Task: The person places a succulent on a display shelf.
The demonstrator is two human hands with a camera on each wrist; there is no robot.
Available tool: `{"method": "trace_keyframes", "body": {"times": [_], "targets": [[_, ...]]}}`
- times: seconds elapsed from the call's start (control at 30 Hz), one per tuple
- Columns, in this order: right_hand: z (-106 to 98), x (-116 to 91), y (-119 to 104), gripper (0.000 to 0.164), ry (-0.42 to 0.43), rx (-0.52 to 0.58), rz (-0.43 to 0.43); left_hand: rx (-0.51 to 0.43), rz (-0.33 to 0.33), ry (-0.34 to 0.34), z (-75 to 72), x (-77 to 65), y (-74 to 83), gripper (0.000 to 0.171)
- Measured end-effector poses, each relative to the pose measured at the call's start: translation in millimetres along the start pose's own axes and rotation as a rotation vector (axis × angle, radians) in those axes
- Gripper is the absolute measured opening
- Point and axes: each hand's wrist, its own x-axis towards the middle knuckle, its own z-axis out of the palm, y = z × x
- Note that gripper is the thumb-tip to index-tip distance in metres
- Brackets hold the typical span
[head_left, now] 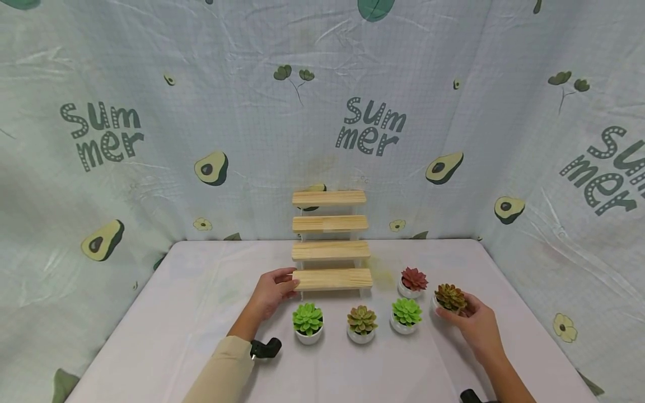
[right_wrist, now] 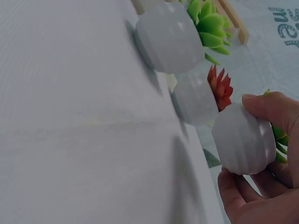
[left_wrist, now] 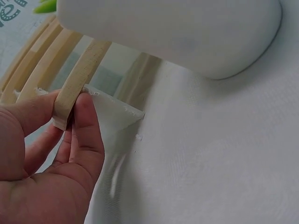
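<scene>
My left hand pinches the left end of the lowest wooden shelf of a stepped display stand; thumb and fingertips meet its edge in the left wrist view. On the right, my right hand grips a small potted succulent with brownish-green leaves, its white ribbed pot between thumb and fingers. A red succulent stands just left of it, with a bright green succulent nearer me. Before the stand are another green succulent and a brownish one, all in white pots.
The stand's upper shelves rise in steps near the back of the white-covered table. Behind and at both sides hangs a printed curtain. A black wrist camera sits beside the left sleeve.
</scene>
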Motion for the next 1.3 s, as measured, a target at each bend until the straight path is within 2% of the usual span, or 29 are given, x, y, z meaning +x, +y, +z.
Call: {"method": "trace_keyframes", "body": {"times": [0.23,0.63,0.93,1.3], "targets": [[-1,-5,-16,0.085,0.01,0.02,-0.052,-0.002,-0.01,0.014,2.0,-1.2,0.3,0.044],[7,-2,-50,0.081,-0.018,0.111,-0.205,-0.022,0.011,0.015,1.0,-0.8,-2.1,0.044],[21,5,-76,0.077,-0.086,0.158,-0.267,-0.042,0.006,0.015,1.0,0.4,-3.8,0.043],[47,20,-105,0.071,-0.169,0.195,-0.32,-0.044,0.006,0.005,2.5,-0.4,-3.8,0.044]]}}
